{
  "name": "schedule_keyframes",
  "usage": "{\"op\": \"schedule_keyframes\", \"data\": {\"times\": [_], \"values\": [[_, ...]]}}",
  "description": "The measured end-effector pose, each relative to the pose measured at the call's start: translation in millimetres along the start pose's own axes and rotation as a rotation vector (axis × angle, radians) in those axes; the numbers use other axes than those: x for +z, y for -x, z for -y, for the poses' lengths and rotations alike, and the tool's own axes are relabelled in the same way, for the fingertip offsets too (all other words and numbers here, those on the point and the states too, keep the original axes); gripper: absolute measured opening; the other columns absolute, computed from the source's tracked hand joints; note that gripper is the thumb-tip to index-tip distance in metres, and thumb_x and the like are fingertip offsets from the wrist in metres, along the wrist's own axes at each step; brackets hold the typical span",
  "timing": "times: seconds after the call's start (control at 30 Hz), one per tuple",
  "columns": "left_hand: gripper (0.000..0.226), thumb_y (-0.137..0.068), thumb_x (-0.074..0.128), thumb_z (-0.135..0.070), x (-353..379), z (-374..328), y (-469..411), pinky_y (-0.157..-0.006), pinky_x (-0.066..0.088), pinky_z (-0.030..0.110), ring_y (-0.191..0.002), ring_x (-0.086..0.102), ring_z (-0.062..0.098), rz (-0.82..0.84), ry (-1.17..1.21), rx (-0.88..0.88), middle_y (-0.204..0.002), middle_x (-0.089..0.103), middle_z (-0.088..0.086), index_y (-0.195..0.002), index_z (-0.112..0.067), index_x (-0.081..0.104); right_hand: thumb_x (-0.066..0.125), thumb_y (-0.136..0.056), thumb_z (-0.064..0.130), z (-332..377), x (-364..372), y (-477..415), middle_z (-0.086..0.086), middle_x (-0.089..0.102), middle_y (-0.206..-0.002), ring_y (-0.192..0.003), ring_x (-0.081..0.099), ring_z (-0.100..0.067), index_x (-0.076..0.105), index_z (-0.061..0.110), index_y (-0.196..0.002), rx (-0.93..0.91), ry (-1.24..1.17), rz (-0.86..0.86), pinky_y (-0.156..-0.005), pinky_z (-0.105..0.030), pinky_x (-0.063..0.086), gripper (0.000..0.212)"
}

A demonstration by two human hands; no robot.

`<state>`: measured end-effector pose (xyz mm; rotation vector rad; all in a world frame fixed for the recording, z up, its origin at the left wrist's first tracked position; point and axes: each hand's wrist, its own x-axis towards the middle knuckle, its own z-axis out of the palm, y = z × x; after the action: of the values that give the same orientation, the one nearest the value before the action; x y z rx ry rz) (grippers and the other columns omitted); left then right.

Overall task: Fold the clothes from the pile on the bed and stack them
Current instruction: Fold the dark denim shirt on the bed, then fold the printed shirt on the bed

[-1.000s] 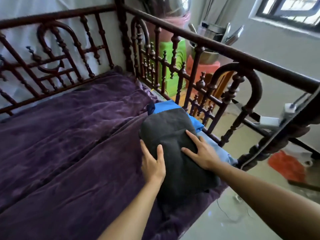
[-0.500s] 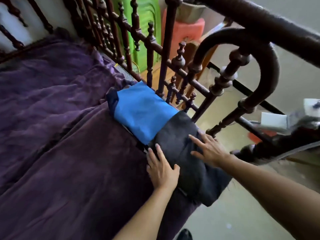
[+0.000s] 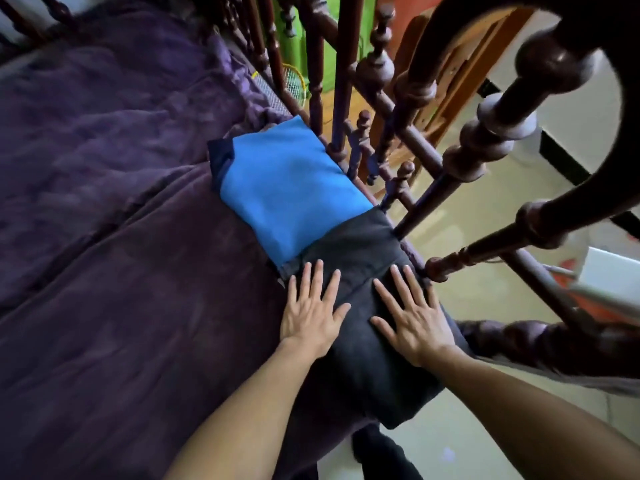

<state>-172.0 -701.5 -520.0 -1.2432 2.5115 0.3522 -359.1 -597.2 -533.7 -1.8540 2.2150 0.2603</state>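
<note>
Dark charcoal folded cloth garment [image 3: 360, 244]: on purple velvety bed cover [image 3: 121, 271], bed edge, touching folded bright-blue cloth garment [image 3: 287, 188] | left hand [image 3: 311, 313], right hand [image 3: 414, 323]: flat, fingers spread, pressing it, gripping nothing | judged soft, light, limp; take hold under both side folds.

HEAD CAMERA, LOOKING DOWN: A single wide-angle camera worn on the person's head faces forward and steeply down across the bed [image 3: 121, 271] toward its right-hand side. It sits close. The left forearm [image 3: 249, 403] and right forearm [image 3: 519, 410] run in from the bottom edge, and the left grip [image 3: 313, 308] and right grip [image 3: 414, 322] lie flat just below centre on a dark folded garment [image 3: 356, 368]. The lens bows the carved wooden rail [image 3: 485, 147], very near at upper right, into a large arc. Pale floor [image 3: 485, 299] shows between its spindles. The bed fills the left half of the frame.
</note>
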Motion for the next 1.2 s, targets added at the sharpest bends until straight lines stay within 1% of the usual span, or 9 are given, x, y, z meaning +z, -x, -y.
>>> {"op": "schedule_keyframes", "data": {"times": [0.17,0.27,0.33,0.4,0.5,0.57,0.73,1.0,1.2], "values": [[0.066,-0.099,0.014,-0.056,-1.4,-4.0,1.1,-0.119,-0.001,0.05,-0.147,-0.013,0.029,0.009,-0.033,-0.023,-0.16,-0.016,0.01,-0.152,-0.025,-0.008,-0.001,-0.089,0.071,-4.5,0.2,-4.0,-0.003,-0.018,-0.159,-0.145,-0.026,-0.022,-0.01,0.033,-0.149,-0.034,0.006,0.068,-0.116,-0.054,-0.003,0.071],[0.061,-0.101,0.021,-0.048,-18.3,-11.0,22.3,-0.119,0.002,0.049,-0.148,-0.008,0.029,0.002,0.002,-0.06,-0.161,-0.008,0.01,-0.153,-0.022,0.002,0.0,-0.09,0.07,0.9,-16.4,0.6,-0.003,-0.023,-0.158,-0.143,-0.03,-0.024,-0.013,0.032,-0.151,-0.048,0.024,0.134,-0.115,-0.056,-0.002,0.073],[0.054,-0.102,0.031,-0.036,-31.2,-13.3,48.0,-0.118,0.013,0.046,-0.148,0.005,0.028,-0.016,0.094,-0.089,-0.161,0.006,0.009,-0.152,-0.02,0.018,0.016,-0.095,0.062,7.5,-37.1,2.7,-0.009,-0.008,-0.162,-0.148,-0.013,-0.031,0.001,0.026,-0.154,-0.056,0.057,0.177,-0.115,-0.055,0.008,0.071],[0.041,-0.1,0.037,-0.029,-39.9,-9.1,87.3,-0.109,0.029,0.041,-0.137,0.03,0.026,-0.025,0.182,-0.146,-0.15,0.033,0.009,-0.14,-0.018,0.04,0.042,-0.095,0.048,19.2,-62.5,9.3,-0.017,0.02,-0.158,-0.145,0.018,-0.035,0.031,0.018,-0.149,-0.133,0.085,0.153,-0.11,-0.051,0.025,0.063],[0.028,-0.098,0.038,-0.03,-42.9,13.6,160.0,-0.092,0.041,0.038,-0.111,0.052,0.023,-0.034,0.285,-0.284,-0.119,0.055,0.002,-0.119,-0.019,0.054,0.063,-0.082,0.029,53.2,-90.5,20.4,-0.014,0.058,-0.127,-0.114,0.056,-0.035,0.065,0.014,-0.114,-0.322,0.122,0.047,-0.088,-0.045,0.047,0.036],[0.026,-0.097,0.038,-0.03,-37.4,35.1,215.9,-0.086,0.043,0.037,-0.105,0.057,0.023,-0.046,0.311,-0.386,-0.113,0.059,0.0,-0.113,-0.02,0.056,0.059,-0.084,0.029,92.8,-103.6,31.5,-0.009,0.062,-0.11,-0.103,0.059,-0.033,0.066,0.014,-0.106,-0.409,0.094,0.016,-0.081,-0.043,0.049,0.027],[0.024,-0.097,0.039,-0.031,-7.2,91.4,377.0,-0.078,0.046,0.038,-0.1,0.061,0.027,-0.117,0.391,-0.654,-0.107,0.065,0.002,-0.103,-0.019,0.058,0.04,-0.098,0.041,229.7,-112.6,78.0,0.001,0.055,-0.122,-0.116,0.052,-0.021,0.05,0.023,-0.13,-0.676,0.046,0.041,-0.086,-0.035,0.047,0.038],[0.024,-0.096,0.04,-0.034,49.5,162.7,638.9,-0.076,0.045,0.036,-0.099,0.061,0.029,-0.15,0.418,-1.007,-0.104,0.067,0.007,-0.099,-0.017,0.058,0.041,-0.097,0.039,456.9,-93.0,207.8,0.0,0.049,-0.137,-0.122,0.051,-0.023,0.041,0.023,-0.139,-0.975,0.086,0.071,-0.089,-0.036,0.047,0.045],[0.019,-0.096,0.044,-0.027,57.0,211.4,784.0,-0.076,0.041,0.039,-0.098,0.061,0.032,-0.256,0.479,-1.177,-0.1,0.066,0.013,-0.089,-0.015,0.056,0.043,-0.097,0.038,595.2,-109.1,292.5,0.0,0.049,-0.135,-0.117,0.054,-0.024,0.039,0.024,-0.141,-1.167,0.1,0.001,-0.085,-0.036,0.047,0.046]]}}
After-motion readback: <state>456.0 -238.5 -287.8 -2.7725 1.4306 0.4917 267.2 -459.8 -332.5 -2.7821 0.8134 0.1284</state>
